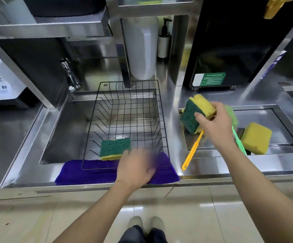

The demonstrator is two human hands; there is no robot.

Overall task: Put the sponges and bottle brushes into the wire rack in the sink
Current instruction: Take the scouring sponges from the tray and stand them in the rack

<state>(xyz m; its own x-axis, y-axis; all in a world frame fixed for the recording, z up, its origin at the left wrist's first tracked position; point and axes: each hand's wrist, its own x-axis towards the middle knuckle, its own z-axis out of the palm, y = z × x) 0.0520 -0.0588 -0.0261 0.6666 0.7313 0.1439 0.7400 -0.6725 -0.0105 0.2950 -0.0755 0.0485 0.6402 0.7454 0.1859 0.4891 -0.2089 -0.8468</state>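
Observation:
A black wire rack stands in the sink. One green-and-yellow sponge lies inside the rack at its near left corner. My left hand is blurred just right of that sponge, fingers apart, holding nothing. My right hand is raised over the counter right of the sink and grips a stack of green-and-yellow sponges. Under it lies a yellow-handled bottle brush. A green bottle brush lies behind my wrist. Another yellow sponge rests to the right.
A purple cloth hangs over the sink's front edge under the rack. A faucet stands at the back left. A white container and a pump bottle stand behind the rack. A black appliance is at the back right.

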